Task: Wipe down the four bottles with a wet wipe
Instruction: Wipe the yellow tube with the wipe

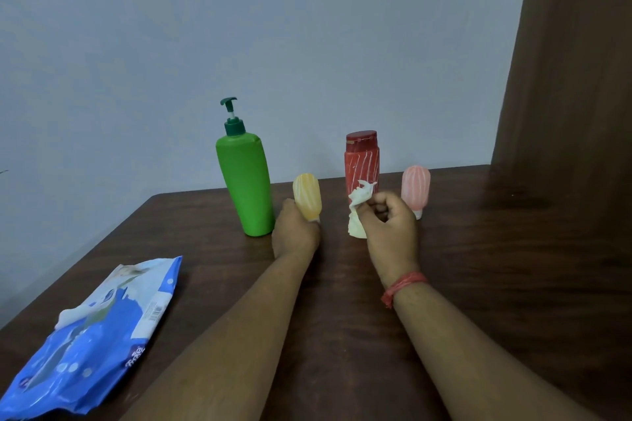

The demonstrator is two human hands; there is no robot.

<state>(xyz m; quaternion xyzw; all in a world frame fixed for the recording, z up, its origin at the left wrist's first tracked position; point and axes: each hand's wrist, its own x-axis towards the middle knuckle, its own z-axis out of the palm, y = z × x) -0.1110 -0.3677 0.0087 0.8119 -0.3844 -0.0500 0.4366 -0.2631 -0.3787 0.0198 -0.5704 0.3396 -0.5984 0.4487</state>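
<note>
Four bottles stand near the far edge of the dark wooden table (478, 267): a tall green pump bottle (247, 181), a small yellow bottle (306, 195), a red bottle (362, 162) with a dark red cap, and a small pink bottle (416, 187). My left hand (294, 232) grips the lower part of the yellow bottle, which leans slightly left. My right hand (390, 224) pinches a crumpled white wet wipe (358, 212) just in front of the red bottle, a short way right of the yellow one. A red thread band circles my right wrist.
A blue pack of wet wipes (99, 331) lies at the near left of the table, with a white wipe sticking out of its opening. A pale wall rises behind the table. A brown wooden panel (574, 61) stands at the right.
</note>
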